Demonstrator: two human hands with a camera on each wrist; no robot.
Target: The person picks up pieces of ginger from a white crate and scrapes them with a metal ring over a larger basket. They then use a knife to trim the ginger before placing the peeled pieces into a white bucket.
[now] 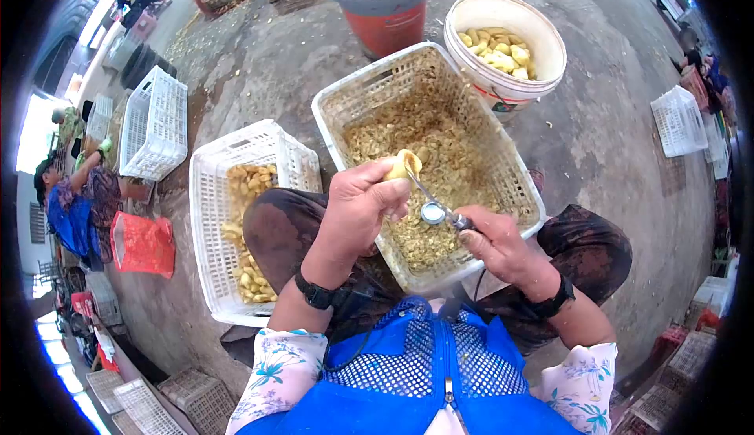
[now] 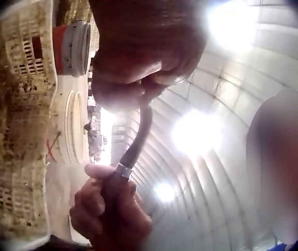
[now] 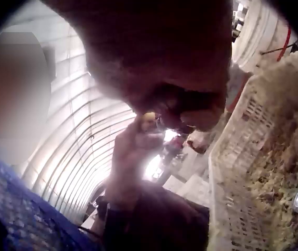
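Over the big crate [image 1: 330, 113], my left hand [image 1: 361, 199] pinches a pale yellow vegetable piece [image 1: 408, 165] with a rounded, hollow-looking end. My right hand [image 1: 503, 248] grips the dark handle of a curved metal peeling knife [image 1: 424, 189], its blade tip right at the piece. In the left wrist view the knife's blade [image 2: 140, 137] bends up from a metal collar above the right hand [image 2: 112, 212]. Yellowish peelings [image 1: 463, 152] cover the crate's bottom. A round shiny metal disc [image 1: 432, 213] shows among them, just below the blade. The piece is largely dark in the right wrist view.
A white crate [image 1: 206, 239] of yellow pieces stands by my left knee. Beyond the big crate are a white bucket [image 1: 550, 70] with more pieces and a grey-and-red bucket [image 1: 385, 23]. Another person [image 1: 75, 207] sits far left near a red bag [image 1: 141, 244].
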